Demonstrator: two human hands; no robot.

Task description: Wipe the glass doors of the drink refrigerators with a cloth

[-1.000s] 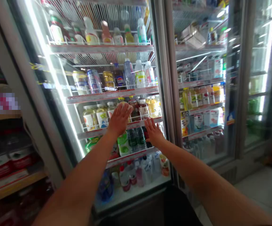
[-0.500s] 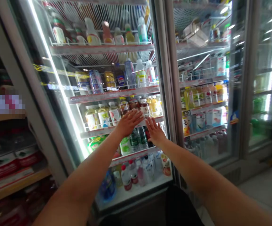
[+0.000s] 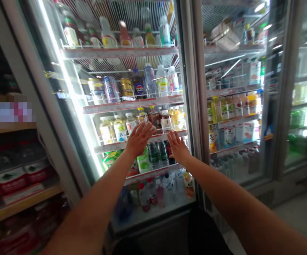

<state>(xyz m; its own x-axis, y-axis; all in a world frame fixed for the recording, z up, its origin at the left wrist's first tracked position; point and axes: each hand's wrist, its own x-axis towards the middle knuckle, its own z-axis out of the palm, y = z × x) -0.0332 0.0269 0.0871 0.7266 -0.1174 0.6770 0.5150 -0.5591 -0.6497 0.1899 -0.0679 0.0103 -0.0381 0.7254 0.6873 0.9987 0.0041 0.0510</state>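
Both my arms reach toward a lit drinks fridge. My left hand (image 3: 139,139) has its fingers stretched out, palm down, in front of the shelf of juice bottles (image 3: 106,130). Beside it on the right, my right hand (image 3: 178,147) is spread open near the shelf edge (image 3: 121,144). Neither hand holds anything. Whether either touches the fridge glass or a shelf I cannot tell. Between and below the hands stand dark green bottles (image 3: 152,155) and a green-and-white pack (image 3: 143,163). A dark cola bottle (image 3: 139,85) stands one shelf higher.
A metal door frame (image 3: 193,88) divides this fridge from a second one with yellow juice bottles (image 3: 216,109). Red-capped bottles (image 3: 144,198) stand on the bottom shelf. At the left, a wooden shelf (image 3: 23,209) carries red-labelled packs (image 3: 10,182).
My left hand has shifted slightly left, widening the gap between the hands. The right hand stays spread, slightly farther right. The view has moved a little, so the shelves appear shifted right.
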